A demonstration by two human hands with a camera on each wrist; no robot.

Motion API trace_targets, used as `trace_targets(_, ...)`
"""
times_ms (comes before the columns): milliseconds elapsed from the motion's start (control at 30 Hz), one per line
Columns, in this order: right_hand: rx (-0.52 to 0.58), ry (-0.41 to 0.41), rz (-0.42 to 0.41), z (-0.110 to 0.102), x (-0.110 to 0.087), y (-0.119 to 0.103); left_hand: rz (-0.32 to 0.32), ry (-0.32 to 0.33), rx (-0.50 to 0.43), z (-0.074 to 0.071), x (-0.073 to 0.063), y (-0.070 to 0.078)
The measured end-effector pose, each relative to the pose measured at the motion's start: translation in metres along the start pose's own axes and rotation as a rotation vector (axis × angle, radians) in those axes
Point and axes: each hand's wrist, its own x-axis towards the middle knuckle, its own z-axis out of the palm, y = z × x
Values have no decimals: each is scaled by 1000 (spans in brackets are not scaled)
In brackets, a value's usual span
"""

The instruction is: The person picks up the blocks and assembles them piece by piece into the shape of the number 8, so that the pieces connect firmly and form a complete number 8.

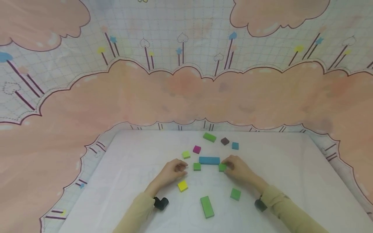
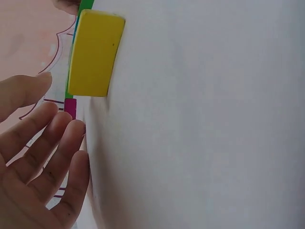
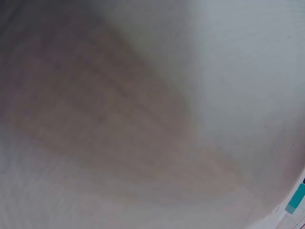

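Note:
In the head view, a long blue block (image 1: pixel 209 160) lies crosswise on the white table. At its right end my right hand (image 1: pixel 240 171) pinches a small green block (image 1: pixel 221 167) between thumb and fingers. Another small green block (image 1: pixel 197 167) sits at the blue block's left front corner. My left hand (image 1: pixel 170 171) is a little left of that block, fingers loosely bent and nothing between them. A yellow block (image 1: pixel 183 186) lies just in front of the left hand; the left wrist view shows it large, beside the spread fingers (image 2: pixel 71 143). The right wrist view is mostly blurred.
Farther back lie a lime block (image 1: pixel 186 155), a magenta block (image 1: pixel 197 149), a green block (image 1: pixel 209 137), a dark brown block (image 1: pixel 225 141) and a small blue block (image 1: pixel 235 146). Nearer are a green cube (image 1: pixel 235 194) and a long green block (image 1: pixel 207 207). Patterned cloth hangs behind.

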Motion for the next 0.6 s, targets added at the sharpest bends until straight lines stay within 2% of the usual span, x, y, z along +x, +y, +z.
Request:
trace_targets(167, 10, 2, 8, 0, -2, 1, -16, 33, -12, 2, -11, -2)
trace_targets(367, 26, -6, 27, 1, -2, 1, 1, 114, -25, 5, -26, -4)
trace_targets(600, 40, -9, 35, 1, -2, 0, -34, 194, -49, 8, -39, -4)
